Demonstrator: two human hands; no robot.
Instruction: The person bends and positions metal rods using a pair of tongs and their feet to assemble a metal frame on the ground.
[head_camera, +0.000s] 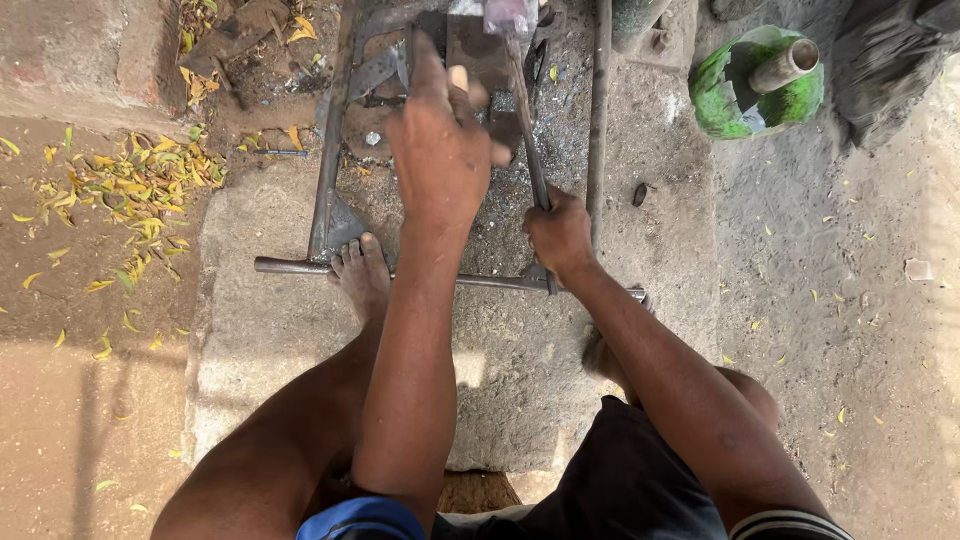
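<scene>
My left hand (440, 150) is raised over a dark metal plate (478, 50) and is closed around a small tool with a pale tip (458, 77). My right hand (560, 233) grips the thin metal handle (532, 150) of a hammer, whose blurred head (510, 14) is up at the top edge. Both hands work inside a rusty metal pipe frame (330, 160) lying on a concrete slab. My bare left foot (362, 272) rests on the frame's near pipe (480, 282). My right foot is mostly hidden behind my right forearm.
A green-painted round object with a short pipe (760, 85) stands at the back right on sandy ground. Yellow fallen leaves (130, 190) litter the dirt to the left. Scrap metal pieces (240, 35) lie at the back left beside a brick edge.
</scene>
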